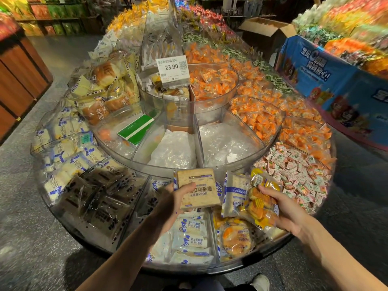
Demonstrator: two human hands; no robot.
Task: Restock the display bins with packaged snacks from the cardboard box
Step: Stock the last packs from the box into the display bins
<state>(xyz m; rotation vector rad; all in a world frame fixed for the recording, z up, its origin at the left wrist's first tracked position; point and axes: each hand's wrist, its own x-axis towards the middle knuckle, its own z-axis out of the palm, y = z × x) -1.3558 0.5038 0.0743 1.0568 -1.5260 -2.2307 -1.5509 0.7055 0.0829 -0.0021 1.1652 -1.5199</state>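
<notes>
My left hand grips a square tan toast packet, held flat above the front bins. My right hand holds a yellow-orange pastry packet together with a white-and-blue bread packet over the front right bin. Below my hands, one clear front bin holds white-and-blue bread packets. The bin beside it holds a round orange pastry packet. An open cardboard box stands on the floor far behind the display, at the upper right.
The round tiered display has clear dividers. Dark bread packets fill the front left bin, pink-white candies the right one, orange candies the tier above. A price tag reads 23.90. A blue-skirted stand is at right.
</notes>
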